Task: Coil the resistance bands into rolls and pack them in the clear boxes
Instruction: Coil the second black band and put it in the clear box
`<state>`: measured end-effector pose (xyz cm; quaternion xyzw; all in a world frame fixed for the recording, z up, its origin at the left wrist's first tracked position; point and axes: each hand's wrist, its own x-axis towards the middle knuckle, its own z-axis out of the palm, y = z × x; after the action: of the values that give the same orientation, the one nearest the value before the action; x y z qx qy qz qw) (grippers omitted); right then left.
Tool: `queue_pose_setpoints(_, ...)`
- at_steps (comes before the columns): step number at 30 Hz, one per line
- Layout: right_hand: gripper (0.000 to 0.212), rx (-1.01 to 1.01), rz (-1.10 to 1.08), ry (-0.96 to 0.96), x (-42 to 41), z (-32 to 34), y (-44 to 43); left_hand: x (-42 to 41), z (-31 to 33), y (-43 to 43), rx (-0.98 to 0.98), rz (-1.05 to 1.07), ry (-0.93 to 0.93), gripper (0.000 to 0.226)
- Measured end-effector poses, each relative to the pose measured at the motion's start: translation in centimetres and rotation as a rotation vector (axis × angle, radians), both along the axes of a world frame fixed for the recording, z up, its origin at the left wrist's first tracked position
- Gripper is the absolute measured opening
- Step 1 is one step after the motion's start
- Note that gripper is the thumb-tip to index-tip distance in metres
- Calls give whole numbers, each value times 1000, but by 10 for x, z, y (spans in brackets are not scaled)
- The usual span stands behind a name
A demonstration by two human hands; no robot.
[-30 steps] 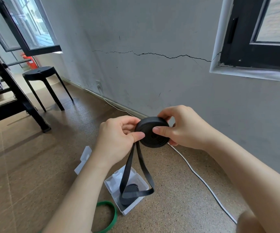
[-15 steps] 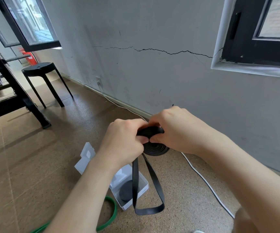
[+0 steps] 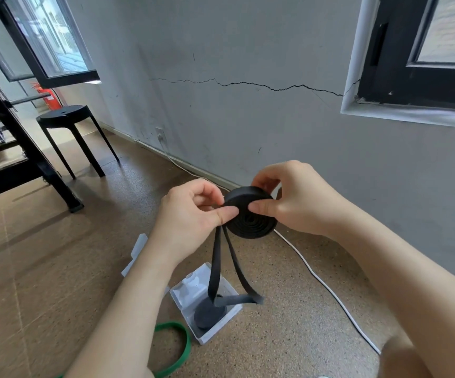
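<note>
Pinching the black roll (image 3: 251, 216) between thumbs and fingers, left hand (image 3: 191, 222) and right hand (image 3: 297, 203) hold it above the floor. Its loose tail (image 3: 215, 268) hangs over the open box (image 3: 186, 296), partly hiding a second roll (image 3: 207, 317) inside. Green band (image 3: 170, 326) just left of the box, cable (image 3: 313, 274) to its right, stool (image 3: 65, 118) well apart.

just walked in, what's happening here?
A person holds a partly coiled black resistance band in the air. The left hand and the right hand both pinch the roll. The uncoiled tail hangs down in a loop. On the floor below, an open clear box already holds a finished black roll. A green band lies uncoiled beside the box.
</note>
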<state>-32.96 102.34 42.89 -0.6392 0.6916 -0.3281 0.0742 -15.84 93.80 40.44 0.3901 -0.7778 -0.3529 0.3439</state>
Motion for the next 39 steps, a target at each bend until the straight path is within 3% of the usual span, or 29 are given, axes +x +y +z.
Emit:
queue_pose_setpoints(4,15,-47,-36,-257,-9,1,-1,2,-2,-3,19,-14,-7,25)
queue_pose_setpoints(10,13,-65,-11,-615,-5,-3,0,0,2,-1,88,-70,157,24)
queue_pose_setpoints(15,11,-46,10,-749,3,-7,-2,3,4,-3,31,-82,108,32)
queue_pose_setpoints(18,18,7,36,-568,2,-1,3,6,5,-3,-60,-56,63,32)
queue_pose_setpoints(21,40,13,27,-84,5,7,8,4,3,1,-166,-83,-102,34)
queue_pose_setpoints(24,35,39,42,193,18,7,7,3,1,2,-218,-102,-184,36)
queue_pose_setpoints(31,41,69,114,133,21,-7,0,7,3,5,-269,-136,-218,32)
queue_pose_setpoints(34,35,12,104,55,19,-10,-4,7,2,3,-234,-107,-127,30)
queue_pose_setpoints(39,30,-77,75,-249,10,-5,-4,8,3,-3,-104,4,36,26)
